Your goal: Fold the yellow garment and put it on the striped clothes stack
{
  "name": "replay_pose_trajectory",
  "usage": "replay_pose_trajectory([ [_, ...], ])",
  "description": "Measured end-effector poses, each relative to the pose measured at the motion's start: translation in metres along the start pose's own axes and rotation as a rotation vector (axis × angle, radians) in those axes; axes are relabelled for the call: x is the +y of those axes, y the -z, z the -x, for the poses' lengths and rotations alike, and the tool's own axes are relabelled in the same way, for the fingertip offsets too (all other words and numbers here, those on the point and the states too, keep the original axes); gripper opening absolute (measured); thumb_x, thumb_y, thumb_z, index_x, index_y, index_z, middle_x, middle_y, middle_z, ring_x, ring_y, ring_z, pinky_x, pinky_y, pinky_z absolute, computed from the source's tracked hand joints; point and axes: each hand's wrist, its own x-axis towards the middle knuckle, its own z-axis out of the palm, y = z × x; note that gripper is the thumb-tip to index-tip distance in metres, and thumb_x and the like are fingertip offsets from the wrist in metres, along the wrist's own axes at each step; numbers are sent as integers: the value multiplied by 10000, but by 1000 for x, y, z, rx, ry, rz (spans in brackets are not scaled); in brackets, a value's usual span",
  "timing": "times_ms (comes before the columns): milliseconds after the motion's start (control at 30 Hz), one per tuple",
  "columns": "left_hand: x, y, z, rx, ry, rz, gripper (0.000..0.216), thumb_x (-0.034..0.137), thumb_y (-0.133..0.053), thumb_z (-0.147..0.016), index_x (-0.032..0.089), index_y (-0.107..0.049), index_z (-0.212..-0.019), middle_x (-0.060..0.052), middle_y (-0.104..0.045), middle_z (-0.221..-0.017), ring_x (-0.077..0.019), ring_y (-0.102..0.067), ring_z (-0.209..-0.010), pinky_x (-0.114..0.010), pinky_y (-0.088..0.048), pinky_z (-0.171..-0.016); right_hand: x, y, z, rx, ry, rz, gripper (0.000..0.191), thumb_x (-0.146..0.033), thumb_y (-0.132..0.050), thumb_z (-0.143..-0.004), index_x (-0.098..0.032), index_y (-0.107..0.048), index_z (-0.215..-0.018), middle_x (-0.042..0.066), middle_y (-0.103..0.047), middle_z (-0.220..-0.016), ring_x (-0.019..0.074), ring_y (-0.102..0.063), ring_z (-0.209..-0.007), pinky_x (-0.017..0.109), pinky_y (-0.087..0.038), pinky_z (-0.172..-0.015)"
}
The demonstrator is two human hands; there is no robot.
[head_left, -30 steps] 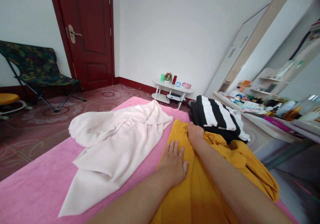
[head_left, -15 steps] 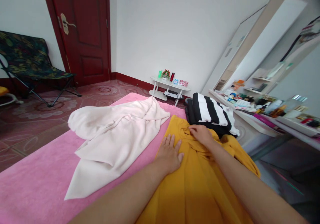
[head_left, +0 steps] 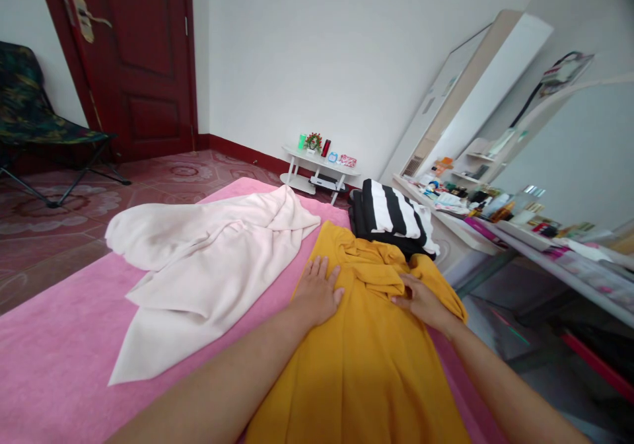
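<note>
The yellow garment point(head_left: 361, 365) is pressed flat by the left hand point(head_left: 317, 292) and right hand point(head_left: 421, 302), grips open and empty; its top is bunched, the white garment point(head_left: 208, 265) unfolded.

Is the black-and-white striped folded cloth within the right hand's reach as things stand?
Likely yes: the right hand rests flat on the mustard-yellow garment; only its bunched fabric lies before the black-and-white striped folded cloth beyond.

Left hand point(head_left: 317, 292) is lying flat, palm down, fingers extended forward and slightly spread. Right hand point(head_left: 421, 302) is resting palm down, uncurled, fingers pointing toward the left hand. Both bare forearms are reaching forward, the hands apart.
</note>
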Motion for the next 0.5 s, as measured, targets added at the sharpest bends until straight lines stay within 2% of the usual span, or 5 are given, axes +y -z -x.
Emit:
replay_pose_trajectory([
  [100, 0, 2, 1, -2, -3, -6, 621, 512, -255, -923, 196, -333, -1452, -121, -254, -1528, -300, -163, -1419, -471, -121, -1150, -5, 3, -5, 187, -118, 197, 131, -253, -613, -630, -194, -639, -745, 50, -651, -747, 218, -589, -710, 329, -455, -694],
  [200, 0, 3, 3, -1, -8, -6, 617, 514, -257, -925, 200, -336, -1450, -122, -251, -1529, -295, -169, -1419, -465, -136, -1149, -13, 31, -9, 594, -223, 278, 124, -254, -542, -676, -200, -613, -761, 31, -621, -677, 198, -558, -609, 319, -424, -615],
  [333, 1, 4, 3, 4, -12, -2, 621, 513, -257, -926, 187, -341, -1448, -146, -242, -1527, -300, -167, -1419, -469, -142, -1146, -52, 68, 14, 1038, 226, 338, 87, -185, -517, -717, -201, -601, -732, 51, -640, -826, 216, -602, -837, 354, -446, -805],
  [400, 0, 3, 2, 9, -12, 2, 620, 513, -258, -926, 189, -342, -1447, -145, -245, -1526, -297, -170, -1418, -469, -140, -1147, -80, 67, 42, 975, 471, 351, 93, -134, -543, -729, -210, -594, -716, 49, -640, -829, 214, -610, -872, 371, -439, -857],
  [500, 0, 1, 1, 11, -7, 4, 614, 517, -263, -924, 203, -345, -1446, -123, -255, -1528, -292, -173, -1419, -464, -134, -1151, -118, 40, 92, 471, 638, 282, 146, -101, -548, -732, -233, -608, -733, 43, -655, -859, 192, -624, -825, 332, -476, -786],
])
